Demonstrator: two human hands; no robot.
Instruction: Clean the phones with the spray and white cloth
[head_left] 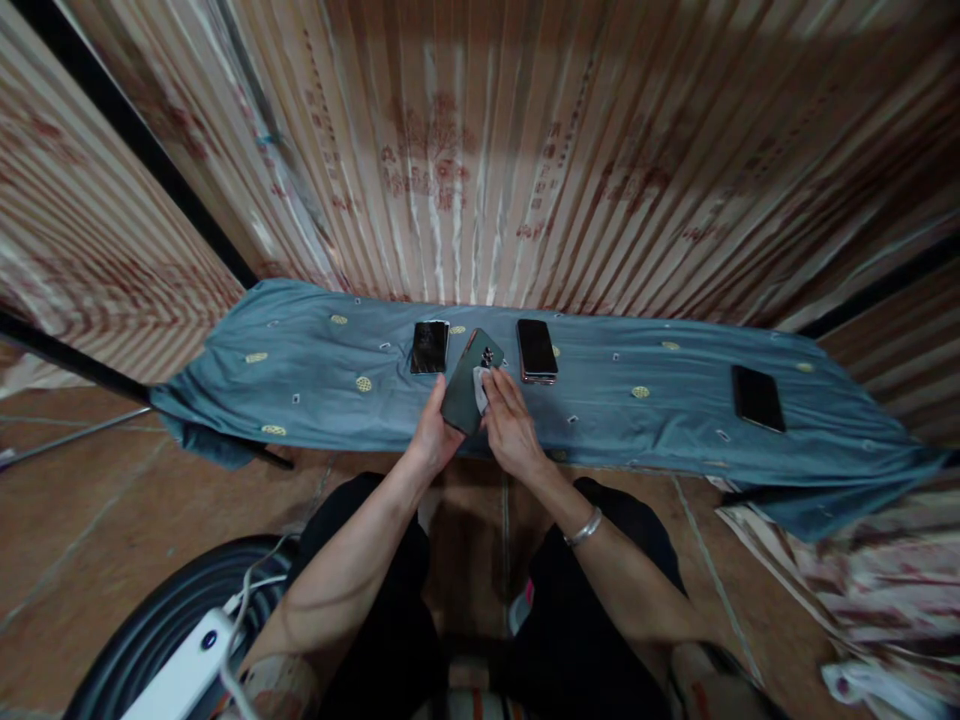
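My left hand grips a dark green smartphone by its lower left side, its back and camera lenses turned up toward me. In my right hand a small white wipe is pinched under the fingers and pressed against the phone's back. The phone is tilted and held above the near part of the cloth-covered bench. Behind it to the left lies a dark phone, apparently on top of another flat item. To the right of my right hand a stack of black phones rests on the cloth.
A blue patterned cloth covers the narrow bench. Toward its right end lies a black tablet-like device. Striped curtains hang behind. At lower left, a white power strip with a cable lies on a coiled black hose.
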